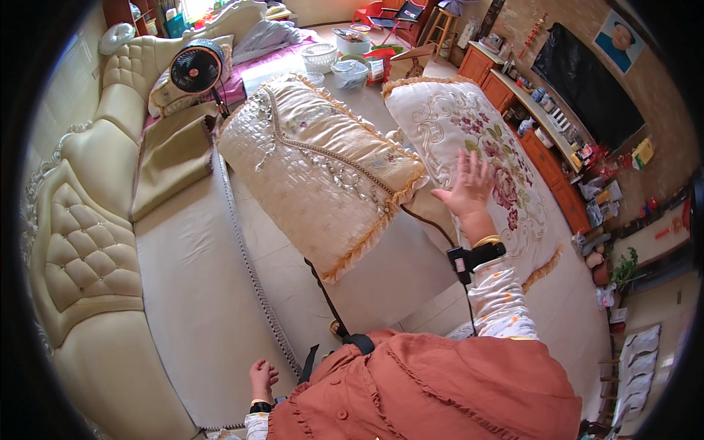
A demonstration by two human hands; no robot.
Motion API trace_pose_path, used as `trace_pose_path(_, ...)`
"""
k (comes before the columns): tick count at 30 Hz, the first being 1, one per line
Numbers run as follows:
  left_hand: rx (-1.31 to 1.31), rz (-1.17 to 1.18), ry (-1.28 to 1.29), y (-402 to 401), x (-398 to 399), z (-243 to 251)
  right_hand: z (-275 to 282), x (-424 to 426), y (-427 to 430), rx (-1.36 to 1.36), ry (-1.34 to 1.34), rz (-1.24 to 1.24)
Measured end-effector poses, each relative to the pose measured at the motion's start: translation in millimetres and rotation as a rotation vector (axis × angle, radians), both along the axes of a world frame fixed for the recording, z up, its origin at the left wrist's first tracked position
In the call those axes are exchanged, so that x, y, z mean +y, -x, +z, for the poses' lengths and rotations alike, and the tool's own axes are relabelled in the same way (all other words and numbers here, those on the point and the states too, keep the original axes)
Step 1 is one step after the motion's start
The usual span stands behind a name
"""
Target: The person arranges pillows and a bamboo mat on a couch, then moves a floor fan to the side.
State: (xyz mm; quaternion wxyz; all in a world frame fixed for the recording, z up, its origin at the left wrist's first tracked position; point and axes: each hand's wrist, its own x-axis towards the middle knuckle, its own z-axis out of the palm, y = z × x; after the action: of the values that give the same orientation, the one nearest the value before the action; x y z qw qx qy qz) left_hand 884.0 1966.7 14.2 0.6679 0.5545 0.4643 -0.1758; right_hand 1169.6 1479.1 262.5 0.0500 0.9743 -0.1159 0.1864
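My right hand (pixel 469 190) is spread, palm down, at the left edge of a white cushion (pixel 434 110) embroidered with burgundy flowers and trimmed in gold fringe. Whether it touches the cushion or hovers just over it is hard to tell. Left of it lies a cream quilted cushion (pixel 308 187) with beaded trim and a ruffled edge. Under that cushion, a pale flat surface (pixel 379 280) with dark edging shows. My left hand (pixel 263 375) hangs low beside the sofa seat (pixel 192 286), fingers curled, with nothing visible in it.
A tufted cream sofa back (pixel 82 247) runs along the left. On the seat lie a folded olive mat (pixel 176 159) and, farther back, a black fan (pixel 195 69). Plastic tubs (pixel 349 74) stand on the far floor. A wooden cabinet (pixel 542 151) lines the right wall.
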Motion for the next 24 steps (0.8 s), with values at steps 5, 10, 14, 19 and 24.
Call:
trace_pose_path(5,0.044,-0.053,-0.112,20,5,3,0,-13,6,0.128,-0.034,-0.160)
trace_pose_path(10,0.101,-0.034,-0.151,42,15,2,-19,-49,-10,0.009,-0.011,-0.157)
trace_pose_path(14,0.111,0.002,-0.159,52,26,3,-3,-58,-24,-0.007,-0.123,-0.167)
trace_pose_path(19,0.129,-0.037,-0.163,44,18,10,45,-106,-21,-0.281,-0.139,-0.047)
trace_pose_path(24,0.115,-0.070,-0.151,21,21,-4,94,-140,-9,-0.424,-0.108,0.014)
